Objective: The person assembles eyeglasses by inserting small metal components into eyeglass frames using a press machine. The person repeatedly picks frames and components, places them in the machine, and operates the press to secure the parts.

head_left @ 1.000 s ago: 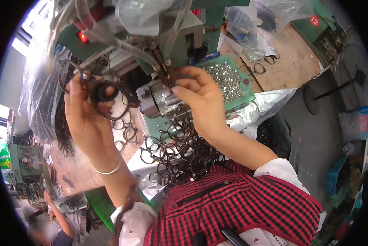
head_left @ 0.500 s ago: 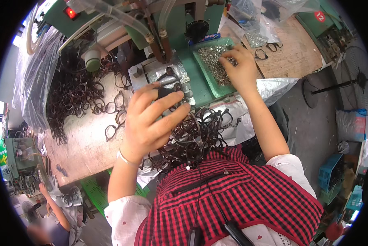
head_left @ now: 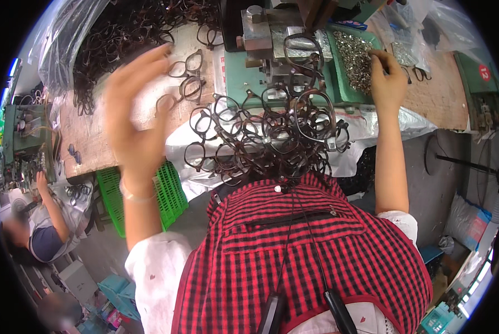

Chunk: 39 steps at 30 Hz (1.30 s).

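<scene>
My left hand (head_left: pixel 135 114) is raised over the bench at the left, blurred, its fingers apart and holding nothing. My right hand (head_left: pixel 388 80) is at the right edge of a green tray (head_left: pixel 339 89) filled with small shiny metal pieces (head_left: pixel 351 58). Its thumb and fingers curl together; anything between them is too small to see. Between the hands, a dark eyeglass frame (head_left: pixel 303 37) rests at the metal fixture (head_left: pixel 258 36) of a green machine. Closer to me lies a tangled pile of dark brown eyeglass frames (head_left: pixel 255 136) on silvery wrapping (head_left: pixel 185 145).
A larger heap of frames (head_left: pixel 124 33) lies at the far left beside clear plastic sheeting (head_left: pixel 57 47). Several loose frames (head_left: pixel 191 86) are on the wooden bench (head_left: pixel 94 139). Below its edge stands a green basket (head_left: pixel 171 192). Another person (head_left: pixel 49 234) sits at the left.
My left hand has moved left, away from the fixture and frame pile, uncovering them. My right hand stays at the tray, now nearer its right edge. The whole view has shifted.
</scene>
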Tool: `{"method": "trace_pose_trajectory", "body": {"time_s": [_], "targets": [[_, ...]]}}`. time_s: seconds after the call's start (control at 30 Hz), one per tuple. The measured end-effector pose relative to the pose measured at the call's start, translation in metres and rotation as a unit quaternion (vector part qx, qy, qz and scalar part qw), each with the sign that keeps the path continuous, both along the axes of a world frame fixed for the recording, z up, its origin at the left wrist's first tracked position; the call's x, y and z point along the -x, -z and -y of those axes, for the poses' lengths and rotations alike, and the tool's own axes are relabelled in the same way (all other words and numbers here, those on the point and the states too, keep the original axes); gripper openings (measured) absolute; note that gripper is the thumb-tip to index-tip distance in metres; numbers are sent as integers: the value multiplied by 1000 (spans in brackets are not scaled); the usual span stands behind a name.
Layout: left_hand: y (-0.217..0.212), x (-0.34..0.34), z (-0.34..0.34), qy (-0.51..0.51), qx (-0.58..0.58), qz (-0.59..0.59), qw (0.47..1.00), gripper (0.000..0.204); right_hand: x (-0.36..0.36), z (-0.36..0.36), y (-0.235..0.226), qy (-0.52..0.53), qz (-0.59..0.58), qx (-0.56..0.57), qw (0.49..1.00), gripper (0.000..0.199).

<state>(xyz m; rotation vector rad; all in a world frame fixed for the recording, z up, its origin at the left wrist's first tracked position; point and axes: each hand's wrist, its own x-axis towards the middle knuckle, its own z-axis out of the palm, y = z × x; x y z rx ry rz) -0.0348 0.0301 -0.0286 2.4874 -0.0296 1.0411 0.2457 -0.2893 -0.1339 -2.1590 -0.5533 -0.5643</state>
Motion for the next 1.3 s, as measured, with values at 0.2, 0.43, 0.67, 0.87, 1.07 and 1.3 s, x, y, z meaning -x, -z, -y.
{"method": "trace_pose_trajectory", "body": {"time_s": [0.2,0.43,0.67,0.87,1.07,1.3], "targets": [[95,63,5,-232,28,-273,933,25,7,-15,-10,-53,-87,-125,987,16],[78,37,32,-193,313,-175,913,9,10,-42,-28,-60,-94,-163,980,16],[91,63,32,-50,253,-514,818,47,12,-46,-32,-68,-88,-123,986,17],[116,9,138,128,79,-504,851,47,25,-8,-29,-89,-62,-69,992,15],[74,-52,200,337,-17,-511,791,43,36,-43,-94,-256,-137,-120,949,20],[41,-10,37,256,267,-575,729,23,61,-92,-93,-235,-198,-278,910,44]]}}
